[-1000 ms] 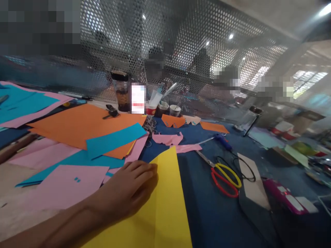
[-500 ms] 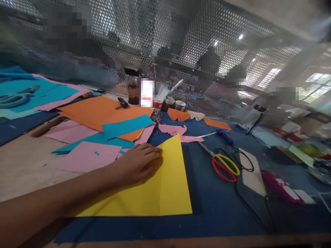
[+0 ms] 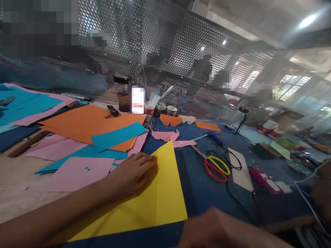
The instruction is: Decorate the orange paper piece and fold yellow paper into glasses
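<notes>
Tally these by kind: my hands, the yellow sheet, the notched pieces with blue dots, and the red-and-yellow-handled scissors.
Hands: 2 (left hand on the sheet; right hand, blurred)
Yellow sheet: 1
Notched dotted pieces: 2 (orange piece, peach piece)
Scissors: 1
Total: 6

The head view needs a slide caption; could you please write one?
Left hand resting on yellow paper, blurred right hand near its corner, scissors lying beyond.
</notes>
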### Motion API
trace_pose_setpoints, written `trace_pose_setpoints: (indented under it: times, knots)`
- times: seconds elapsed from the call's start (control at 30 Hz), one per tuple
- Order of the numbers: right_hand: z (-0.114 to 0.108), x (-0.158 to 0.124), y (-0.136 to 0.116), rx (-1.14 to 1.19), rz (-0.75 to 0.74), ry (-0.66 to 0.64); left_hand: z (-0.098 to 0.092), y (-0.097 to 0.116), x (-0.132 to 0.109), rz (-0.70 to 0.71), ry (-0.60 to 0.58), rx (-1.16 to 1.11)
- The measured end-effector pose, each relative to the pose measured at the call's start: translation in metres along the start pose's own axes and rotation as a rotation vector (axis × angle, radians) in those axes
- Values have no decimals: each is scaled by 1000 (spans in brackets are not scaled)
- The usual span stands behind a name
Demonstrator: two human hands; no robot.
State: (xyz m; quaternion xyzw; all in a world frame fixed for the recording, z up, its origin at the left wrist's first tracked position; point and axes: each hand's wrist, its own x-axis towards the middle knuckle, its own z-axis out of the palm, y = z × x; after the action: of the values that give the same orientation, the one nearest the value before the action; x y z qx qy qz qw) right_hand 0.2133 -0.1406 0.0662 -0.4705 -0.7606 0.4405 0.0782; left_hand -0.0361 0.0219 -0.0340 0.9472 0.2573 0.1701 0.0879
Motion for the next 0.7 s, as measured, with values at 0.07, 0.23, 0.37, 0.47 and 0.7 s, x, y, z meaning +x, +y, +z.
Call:
trace_pose_setpoints:
  times: [0.07,0.23,0.37,0.47,0.7]
  knots:
    - [-24,36,3,-72,-5,322,-3,3,2,16,13,16]
    - [-67,145,48,-391,82,665,-8,6,7,32,23,87]
    - [-67,177,85,-346,146,664,-6,3,8,-4,-3,89]
    - [-59,177,96,-277,188,668,-5,2,9,-51,-10,59]
    - [-58,178,97,-228,246,693,2,-3,10,-53,-80,134]
